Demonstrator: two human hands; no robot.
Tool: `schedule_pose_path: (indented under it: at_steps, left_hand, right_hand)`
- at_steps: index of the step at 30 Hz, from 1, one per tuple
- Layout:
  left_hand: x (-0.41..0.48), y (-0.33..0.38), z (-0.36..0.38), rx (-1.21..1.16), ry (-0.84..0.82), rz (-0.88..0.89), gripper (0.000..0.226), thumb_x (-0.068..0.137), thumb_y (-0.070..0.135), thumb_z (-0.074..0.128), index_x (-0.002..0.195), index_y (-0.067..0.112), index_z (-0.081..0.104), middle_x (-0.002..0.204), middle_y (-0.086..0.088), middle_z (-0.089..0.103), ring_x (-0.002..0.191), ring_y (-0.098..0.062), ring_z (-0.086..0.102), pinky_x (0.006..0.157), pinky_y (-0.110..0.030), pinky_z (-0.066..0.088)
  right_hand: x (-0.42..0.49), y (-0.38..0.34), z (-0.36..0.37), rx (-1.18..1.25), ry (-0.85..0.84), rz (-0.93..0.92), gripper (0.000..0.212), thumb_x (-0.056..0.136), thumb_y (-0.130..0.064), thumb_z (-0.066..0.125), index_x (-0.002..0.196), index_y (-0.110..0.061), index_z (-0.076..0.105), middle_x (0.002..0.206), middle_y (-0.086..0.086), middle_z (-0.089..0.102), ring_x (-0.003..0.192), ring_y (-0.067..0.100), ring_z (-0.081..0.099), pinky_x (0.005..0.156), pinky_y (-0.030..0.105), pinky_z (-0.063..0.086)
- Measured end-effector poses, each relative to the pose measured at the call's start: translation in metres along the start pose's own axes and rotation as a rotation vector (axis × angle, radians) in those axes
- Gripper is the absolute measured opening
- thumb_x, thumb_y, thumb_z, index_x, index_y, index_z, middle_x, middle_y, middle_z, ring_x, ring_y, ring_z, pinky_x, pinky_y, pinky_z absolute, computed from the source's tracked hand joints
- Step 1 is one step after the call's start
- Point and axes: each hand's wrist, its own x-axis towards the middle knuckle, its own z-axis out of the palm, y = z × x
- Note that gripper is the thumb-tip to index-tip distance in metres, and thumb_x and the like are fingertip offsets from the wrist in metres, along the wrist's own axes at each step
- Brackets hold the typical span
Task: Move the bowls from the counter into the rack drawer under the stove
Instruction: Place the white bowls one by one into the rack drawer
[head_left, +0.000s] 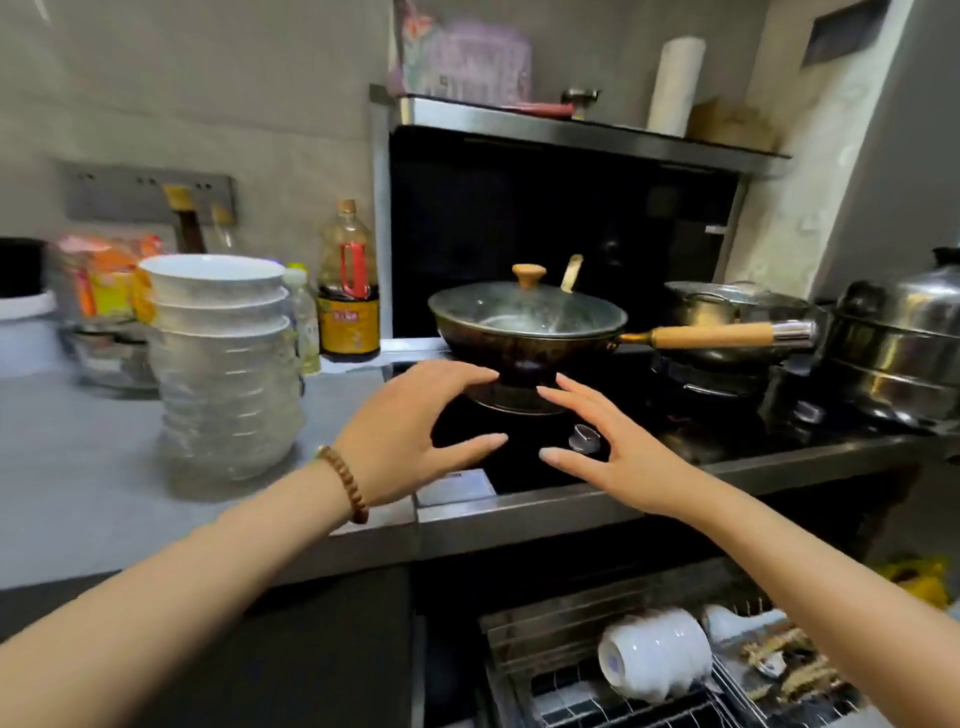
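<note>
A tall stack of white bowls (226, 364) stands on the grey counter (78, 467), left of the stove. Below the stove the rack drawer (545, 654) is pulled out, and several white bowls (655, 656) lie nested on their sides in its wire rack. My left hand (415, 431) and my right hand (608, 441) hover side by side over the front of the stove, both empty with fingers spread, palms turned toward each other. The left hand is just right of the bowl stack and apart from it.
A lidded wok (527, 325) with a wooden handle sits on the stove right behind my hands. Steel pots (904, 348) crowd the right side. Sauce bottles (349, 291) and packets stand behind the bowl stack. A stove knob (585, 437) lies under my right hand.
</note>
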Motion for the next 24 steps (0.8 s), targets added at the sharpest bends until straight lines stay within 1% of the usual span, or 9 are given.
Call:
schedule_pose_path:
  at_steps: [4,9,14,15,17,19,21,23,24]
  left_hand:
    - [-0.013,-0.028,-0.068,0.124,0.1,-0.035,0.059,0.082,0.055,0.056,0.129,0.02,0.049,0.128,0.003,0.055,0.119,-0.01,0.048,0.103,-0.027,0.039]
    - [-0.034,-0.067,-0.127,0.21,0.21,-0.138,0.067,0.079,0.062,0.055,0.132,0.022,0.047,0.136,0.002,0.05,0.127,-0.012,0.041,0.11,-0.033,0.032]
    - [-0.047,-0.112,-0.152,0.066,0.282,-0.369,0.075,0.07,0.059,0.06,0.133,0.02,0.045,0.139,-0.001,0.046,0.132,-0.014,0.037,0.112,-0.04,0.032]
    - [-0.048,-0.121,-0.153,0.031,0.277,-0.412,0.076,0.07,0.058,0.062,0.134,0.021,0.043,0.139,0.0,0.045,0.131,-0.014,0.038,0.111,-0.041,0.033]
    - [-0.049,-0.136,-0.152,-0.077,0.283,-0.502,0.082,0.067,0.06,0.064,0.137,0.025,0.038,0.143,0.002,0.04,0.13,-0.014,0.038,0.11,-0.039,0.035]
    - [-0.048,-0.149,-0.148,-0.193,0.296,-0.552,0.085,0.064,0.063,0.062,0.138,0.029,0.036,0.144,0.004,0.038,0.131,-0.015,0.038,0.109,-0.041,0.037]
    - [-0.045,-0.158,-0.143,-0.259,0.308,-0.553,0.084,0.064,0.064,0.061,0.137,0.03,0.037,0.141,0.006,0.041,0.128,-0.015,0.04,0.107,-0.04,0.039]
    - [-0.042,-0.165,-0.139,-0.297,0.324,-0.548,0.082,0.065,0.064,0.06,0.136,0.029,0.038,0.137,0.007,0.044,0.125,-0.014,0.042,0.102,-0.035,0.042]
    - [-0.041,-0.168,-0.137,-0.305,0.331,-0.542,0.079,0.066,0.063,0.06,0.135,0.03,0.039,0.135,0.008,0.045,0.123,-0.012,0.043,0.1,-0.031,0.042]
  right_hand:
    - [0.047,-0.055,0.015,0.053,-0.024,-0.068,0.07,0.076,-0.057,0.059,0.14,-0.049,0.031,0.155,-0.022,0.015,0.139,-0.004,0.017,0.11,0.024,0.021]
    - [0.1,-0.107,0.043,0.132,-0.059,-0.119,0.068,0.083,-0.048,0.062,0.142,-0.042,0.03,0.153,-0.016,0.027,0.14,0.004,0.024,0.113,0.029,0.027]
    - [0.147,-0.142,0.073,0.317,-0.108,-0.1,0.063,0.083,-0.046,0.063,0.139,-0.044,0.033,0.137,-0.022,0.039,0.126,0.002,0.035,0.096,0.02,0.035]
    - [0.156,-0.147,0.078,0.353,-0.109,-0.095,0.063,0.083,-0.045,0.064,0.139,-0.042,0.034,0.13,-0.027,0.041,0.121,-0.001,0.039,0.09,0.014,0.039]
    - [0.17,-0.157,0.087,0.414,-0.124,-0.103,0.058,0.084,-0.043,0.064,0.136,-0.042,0.038,0.113,-0.039,0.043,0.102,-0.016,0.05,0.068,0.002,0.045]
    - [0.182,-0.165,0.094,0.463,-0.141,-0.103,0.041,0.085,-0.041,0.064,0.119,-0.053,0.045,0.103,-0.042,0.044,0.087,-0.024,0.054,0.059,-0.002,0.044]
    - [0.193,-0.167,0.1,0.497,-0.14,-0.114,0.034,0.086,-0.04,0.064,0.109,-0.058,0.046,0.111,-0.035,0.051,0.096,-0.019,0.056,0.069,0.004,0.05]
    - [0.202,-0.165,0.108,0.493,-0.117,-0.119,0.04,0.086,-0.04,0.064,0.121,-0.048,0.049,0.127,-0.019,0.053,0.113,-0.002,0.055,0.089,0.02,0.051]
    - [0.204,-0.165,0.111,0.484,-0.11,-0.119,0.045,0.086,-0.039,0.064,0.128,-0.041,0.048,0.13,-0.014,0.053,0.115,0.003,0.054,0.092,0.022,0.05]
